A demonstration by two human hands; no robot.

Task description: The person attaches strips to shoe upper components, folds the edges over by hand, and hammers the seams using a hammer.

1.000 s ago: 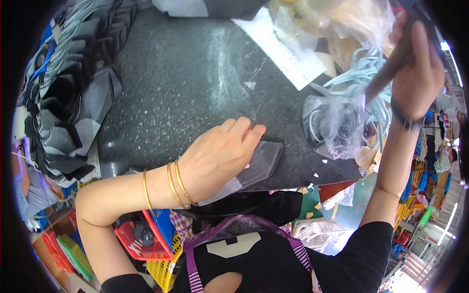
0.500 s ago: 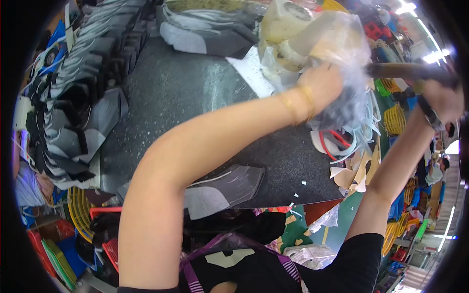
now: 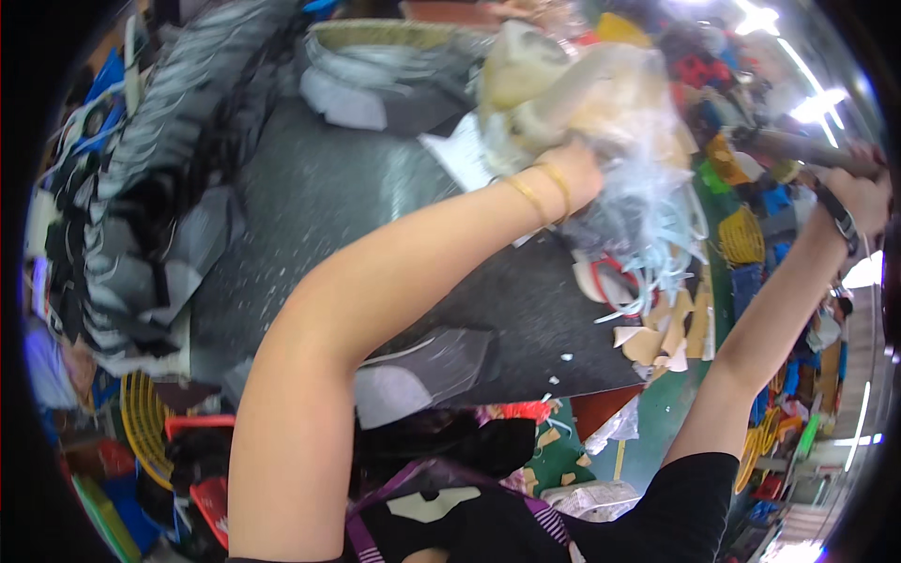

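My left hand (image 3: 580, 174), wearing a gold bangle, is closed at the front of a clear plastic bag (image 3: 648, 155), its fingertips partly hidden. The bag lies against a yellowish wrapped lump (image 3: 526, 66) on the dark table (image 3: 310, 178). Out to the right, my right hand (image 3: 856, 199), with a dark wristband, grips a thick stick (image 3: 798, 153) like a tool handle. The stick points left toward the bag and stays apart from it. Motion blurs its far end, so I cannot tell its kind.
Stacked grey and black cut pieces (image 3: 174, 178) line the table's left side; another pile (image 3: 375, 89) sits at the back. One grey piece (image 3: 422, 375) lies near the front edge. Pale blue strips (image 3: 662, 253) and tan scraps (image 3: 652, 342) lie at the right. A yellow basket (image 3: 741, 235) stands beyond.
My right hand and the stick have moved right, away from the bag. My left hand has shifted slightly left, still at the bag. The whole view has shifted a little.
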